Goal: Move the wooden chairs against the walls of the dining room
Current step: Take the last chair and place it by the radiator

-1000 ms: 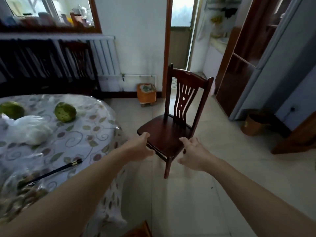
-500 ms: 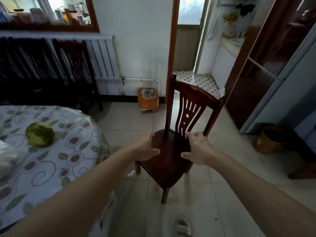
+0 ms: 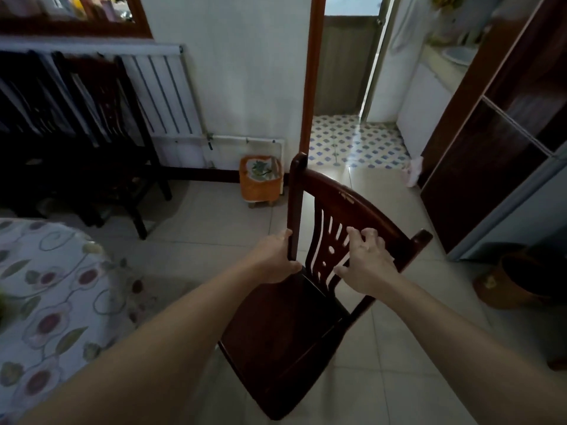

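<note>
A dark wooden chair [image 3: 285, 342] stands right in front of me on the tiled floor, its slatted back facing away toward the doorway. My left hand [image 3: 273, 259] is wrapped around the left post of the chair's back, just above the seat. My right hand [image 3: 366, 265] rests on the carved middle slats of the back, fingers spread and curled over them. Other dark wooden chairs [image 3: 101, 133] stand against the radiator wall at the far left.
A round table with a flowered cloth [image 3: 46, 299] fills the lower left. A small orange stool [image 3: 260, 182] sits by the wall near the door frame [image 3: 311, 87]. A brown basket [image 3: 512, 283] stands on the right beside a tall cabinet [image 3: 497, 133].
Both hands have moved from the seat edges up to the chair's back. The chair is closer and lower in view, and I have stepped forward past the table.
</note>
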